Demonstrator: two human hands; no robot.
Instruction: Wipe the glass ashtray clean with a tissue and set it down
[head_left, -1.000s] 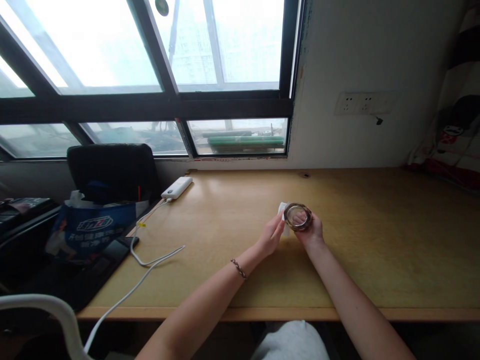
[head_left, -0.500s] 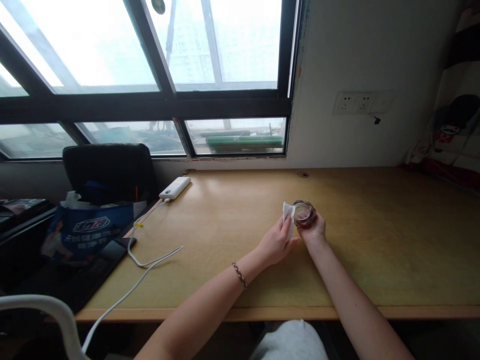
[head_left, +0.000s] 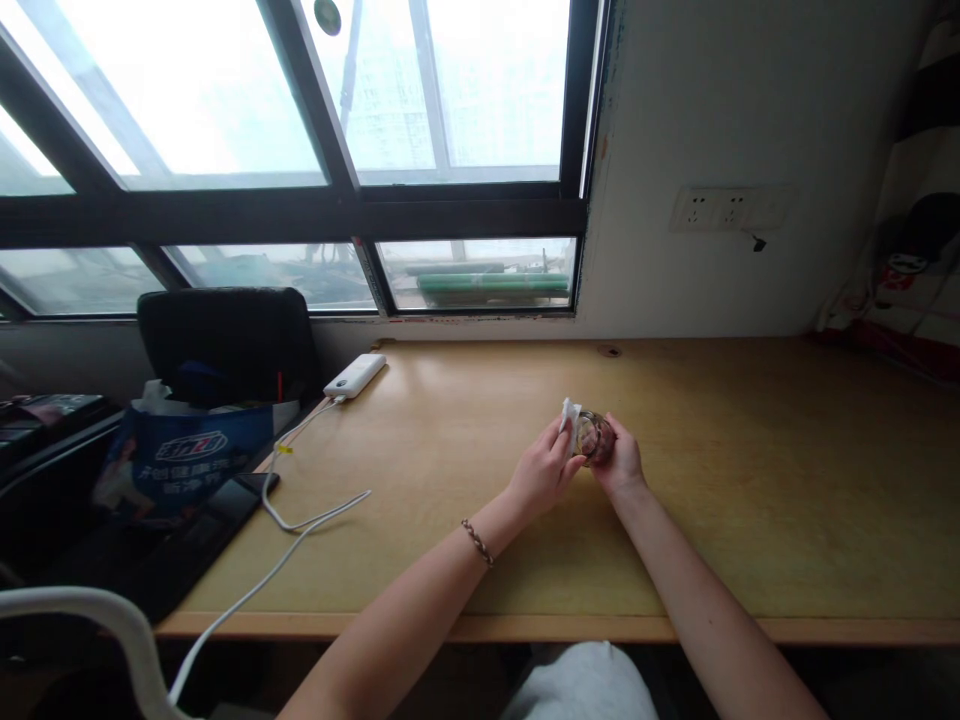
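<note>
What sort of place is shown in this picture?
Probably a room in a home, perhaps a study corner: a wooden desk stands by a window, with a black chair near its left end.

Strong white daylight comes through the window (head_left: 495, 90), whose upper panes are almost burnt out, and it makes a soft pale glare on the far left part of the table (head_left: 420, 390), which becomes darker toward the right. The chair (head_left: 225, 335) and the bag (head_left: 191, 460) are rather dim, with the printed letters soft. The window frame slants strongly at left, and the glass object (head_left: 598, 440) shows little fine detail.
</note>
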